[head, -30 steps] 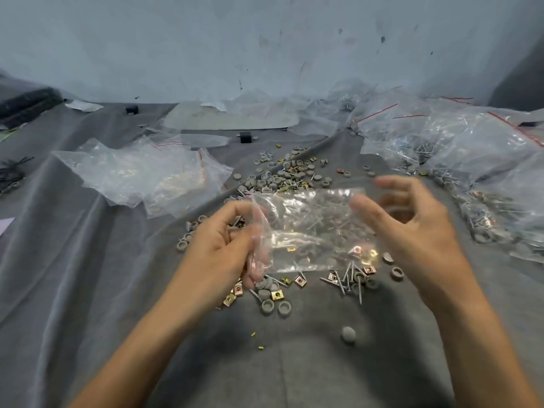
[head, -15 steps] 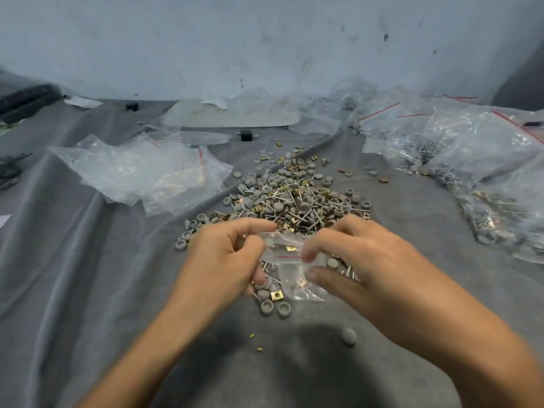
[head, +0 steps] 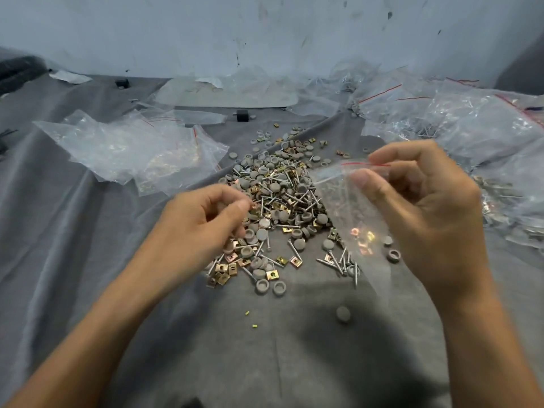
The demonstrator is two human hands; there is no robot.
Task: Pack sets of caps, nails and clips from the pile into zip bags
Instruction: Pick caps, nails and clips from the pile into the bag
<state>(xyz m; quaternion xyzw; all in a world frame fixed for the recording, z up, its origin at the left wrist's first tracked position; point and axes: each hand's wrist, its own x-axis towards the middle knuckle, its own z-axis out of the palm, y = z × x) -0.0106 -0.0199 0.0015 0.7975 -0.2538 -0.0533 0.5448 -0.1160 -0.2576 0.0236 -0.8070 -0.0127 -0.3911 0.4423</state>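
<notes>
A pile of grey caps, nails and brass clips lies on the grey cloth in the middle. My right hand is raised over the pile's right side. Thumb and fingers pinch the red-lined top of a clear zip bag, which hangs down and holds a few coppery clips near its bottom. At the pile's left edge my left hand has its fingers curled, thumb against forefinger, pinching a small coppery clip. The two hands are apart.
A heap of empty clear bags lies at the left. Filled zip bags crowd the right side and back. One loose cap sits on the cloth near me, with two tiny yellow bits to its left.
Both hands held the bag low over the pile half a second ago. My left hand has let go and moved left to the pile; my right hand lifted the bag up and right.
</notes>
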